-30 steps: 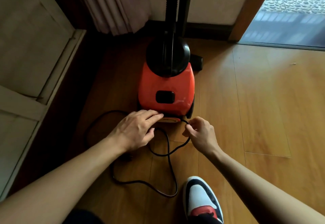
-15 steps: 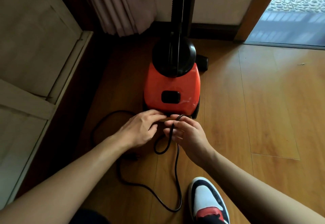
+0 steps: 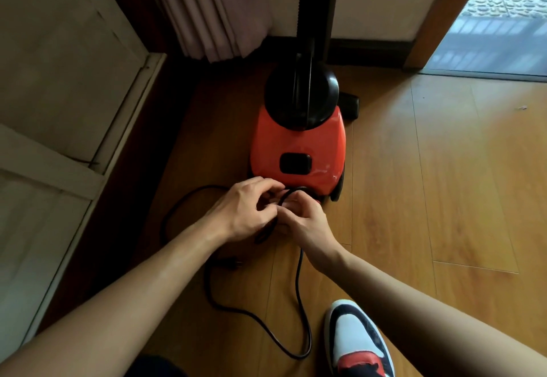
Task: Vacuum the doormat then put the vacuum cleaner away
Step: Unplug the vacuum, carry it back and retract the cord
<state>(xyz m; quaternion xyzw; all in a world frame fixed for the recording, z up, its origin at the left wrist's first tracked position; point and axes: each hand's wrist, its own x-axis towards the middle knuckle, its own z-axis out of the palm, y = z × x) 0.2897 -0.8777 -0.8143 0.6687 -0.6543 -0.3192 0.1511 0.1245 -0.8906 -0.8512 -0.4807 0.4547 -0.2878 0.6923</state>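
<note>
The vacuum [image 3: 297, 145] stands at centre frame by the curtain [image 3: 213, 6], likely near where it is stored, with only the cord [image 3: 299, 282] left to tidy. Your left grip [image 3: 245, 211] and right grip [image 3: 307, 225] both curl round a cord loop, touching the vacuum's near edge. The slack trails toward the lower frame, and the plug [image 3: 233, 262] lies below your left wrist.

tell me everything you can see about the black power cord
A thin black cord, flexible and rubbery-looking. One loop arcs at the near end of the orange vacuum cleaner, where the left hand and right hand both hold it. The rest lies slack in curves on the wooden floor, its plug lying by the left forearm.
</note>
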